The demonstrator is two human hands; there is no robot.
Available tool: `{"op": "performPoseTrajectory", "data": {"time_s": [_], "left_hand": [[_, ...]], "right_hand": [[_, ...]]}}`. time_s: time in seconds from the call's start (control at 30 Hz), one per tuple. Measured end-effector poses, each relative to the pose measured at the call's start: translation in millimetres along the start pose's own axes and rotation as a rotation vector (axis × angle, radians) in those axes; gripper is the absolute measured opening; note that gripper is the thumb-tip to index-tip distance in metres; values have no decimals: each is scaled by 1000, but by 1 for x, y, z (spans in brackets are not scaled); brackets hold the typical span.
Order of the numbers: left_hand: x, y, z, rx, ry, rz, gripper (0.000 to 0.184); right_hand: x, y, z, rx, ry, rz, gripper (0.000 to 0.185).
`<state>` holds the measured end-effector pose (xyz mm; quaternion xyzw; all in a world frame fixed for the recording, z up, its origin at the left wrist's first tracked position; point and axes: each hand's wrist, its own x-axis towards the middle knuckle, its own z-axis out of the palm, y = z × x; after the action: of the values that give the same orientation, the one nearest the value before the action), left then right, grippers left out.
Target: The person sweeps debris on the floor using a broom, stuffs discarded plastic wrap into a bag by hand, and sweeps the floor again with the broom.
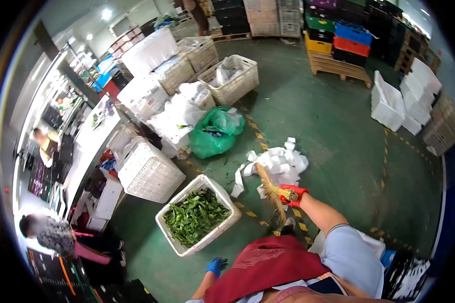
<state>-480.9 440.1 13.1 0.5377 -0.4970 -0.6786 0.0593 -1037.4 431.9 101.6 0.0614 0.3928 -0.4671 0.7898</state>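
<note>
Stretching underfoot: a green floor (pixel 338 116), marked with yellow-and-black striped tape (pixel 255 132), on which the crates, bag and scraps are set.
Leaf crate: a white crate (pixel 236 213), filled with green leaves (pixel 194 217), is placed ahead and to the left, tilted by the lens.
Green bag: a bulging plastic bag (pixel 212 136) is lodged farther out, beside white wrapping (pixel 174 113).
White scraps: a loose pile (pixel 283 164) is spread on the floor straight ahead, to the right of the crate and well apart from it.
Straw broom: the broom (pixel 269 186) is held between the body and the pile, its head fanned leftward from the grip and its bound handle end pointed to the right. The far bristles are overlapped with the near edge of the scraps in view; whether they are touched cannot be told from this angle.
Red glove: the right hand (pixel 297 196) is closed around the handle, and by it the scraps are more nearly reached, ahead and slightly left of the grip.
Blue glove: the left hand (pixel 216 266) is held low near the crate's near corner, fingers spread, with nothing seen gripped.
</note>
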Motion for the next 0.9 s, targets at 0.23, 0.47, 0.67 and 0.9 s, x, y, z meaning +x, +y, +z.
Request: {"op": "performPoseTrajectory", "data": {"time_s": [0.23, 0.47, 0.67, 0.9], "left_hand": [[16, 110, 88, -507, 170, -281, 26], [29, 55, 122, -632, 256, -419, 24], [5, 69, 124, -604, 317, -327, 23], [11, 103, 122, -659, 459, -387, 23]], "right_hand": [[-43, -22, 45, -157, 126, 110, 41], [-16, -44, 38, -105, -65, 503, 39], [61, -73, 7, 166, -151, 456, 42], [-6, -93, 89, -200, 123, 303, 40]]}}
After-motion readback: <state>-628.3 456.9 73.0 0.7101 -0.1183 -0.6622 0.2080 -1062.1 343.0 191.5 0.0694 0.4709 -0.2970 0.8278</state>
